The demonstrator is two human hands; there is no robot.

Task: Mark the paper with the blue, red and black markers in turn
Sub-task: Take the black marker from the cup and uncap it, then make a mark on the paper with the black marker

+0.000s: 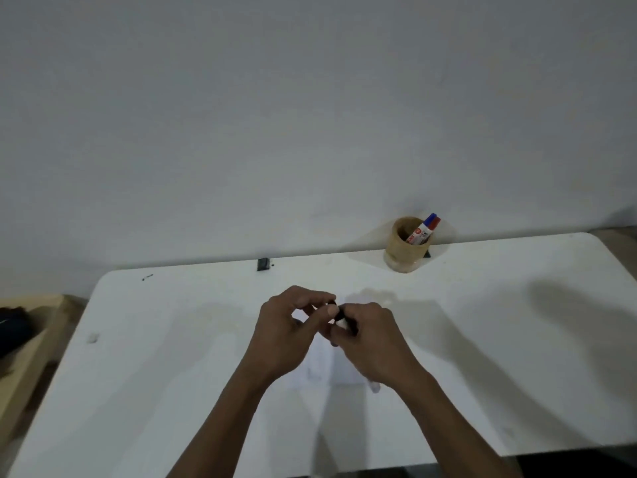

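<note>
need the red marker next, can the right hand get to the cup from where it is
Probably yes: nothing stands between the right hand and the cup. But both hands are busy with the black marker.

Black marker [341,317] held above paper [322,365]; blue [430,220], red [435,223] markers stand in holder.

Viewpoint: head-worn, above the table's [172,357] near edge.
Facing: forward and down, toward the wall [310,115].
Nearness: hands close below.
</note>
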